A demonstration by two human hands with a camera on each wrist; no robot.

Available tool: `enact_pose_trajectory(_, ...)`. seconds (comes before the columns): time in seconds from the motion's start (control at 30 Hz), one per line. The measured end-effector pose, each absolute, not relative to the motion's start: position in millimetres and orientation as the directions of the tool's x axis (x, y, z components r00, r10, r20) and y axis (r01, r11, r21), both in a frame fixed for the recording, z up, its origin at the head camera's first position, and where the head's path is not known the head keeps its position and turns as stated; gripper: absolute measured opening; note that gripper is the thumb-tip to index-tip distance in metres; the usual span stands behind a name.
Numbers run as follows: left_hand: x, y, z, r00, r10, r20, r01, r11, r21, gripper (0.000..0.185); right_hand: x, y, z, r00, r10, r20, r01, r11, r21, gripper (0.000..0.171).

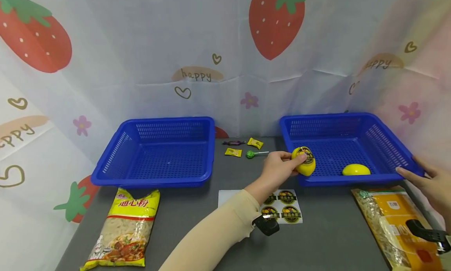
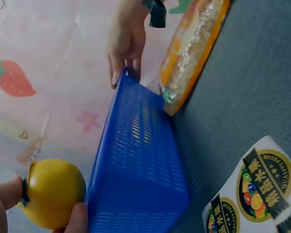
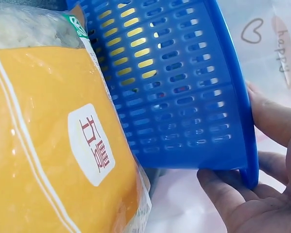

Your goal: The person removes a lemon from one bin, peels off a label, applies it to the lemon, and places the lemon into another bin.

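A lemon [image 1: 305, 167] bearing a dark round sticker is in my left hand [image 1: 277, 168], pinched between thumb and fingers over the near left corner of the right blue basket [image 1: 352, 180]. In the left wrist view the thumb presses on the sticker side of the lemon [image 2: 55, 194]. My right hand [image 1: 430, 184] grips the same basket's near right corner. Its thumb and fingers lie on either side of the rim in the right wrist view, where the basket [image 3: 184, 97] fills the top. Inside the basket lies a second yellow lemon [image 1: 356, 169].
A sticker sheet [image 1: 296, 208] lies partly behind my left forearm. Another blue basket [image 1: 151, 181] stands left. Between the baskets are several wrapped candies [image 1: 233, 152] and a green lollipop [image 1: 250, 154]. A yellow food bag [image 1: 127, 228] lies left, an orange one [image 1: 398, 228] right.
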State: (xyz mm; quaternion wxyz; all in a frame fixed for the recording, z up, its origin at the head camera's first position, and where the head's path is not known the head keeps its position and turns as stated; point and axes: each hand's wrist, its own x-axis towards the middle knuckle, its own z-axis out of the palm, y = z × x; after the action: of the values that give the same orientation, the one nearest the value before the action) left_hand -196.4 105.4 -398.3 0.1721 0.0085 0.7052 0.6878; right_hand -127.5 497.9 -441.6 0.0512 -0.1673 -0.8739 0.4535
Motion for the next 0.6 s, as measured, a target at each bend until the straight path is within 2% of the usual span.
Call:
enact_pose_trajectory(0.23, -195.0, 109.9, -397.9, -0.945, 0.213, -0.250, -0.234, 0.098, 0.967, 0.052, -126.6, 497.2, -440.3, -0.941, 0.335, -0.059, 0.236, 0.518, -0.822, 0.083)
enact_pose_trajectory(0.4, -193.3, 93.4, -408.0, -0.932, 0.289, -0.217, -0.168, 0.185, 0.968, 0.048, -127.5, 496.8, -440.3, -0.940, 0.334, -0.063, 0.241, 0.524, -0.817, 0.081)
enact_pose_trajectory(0.6, -191.9, 62.6, -422.9, -0.906, 0.388, -0.170, -0.063, 0.272, 0.960, 0.041, -137.3, 528.5, -468.6, -0.946, 0.325, -0.008, 0.207, 0.582, -0.787, 0.079)
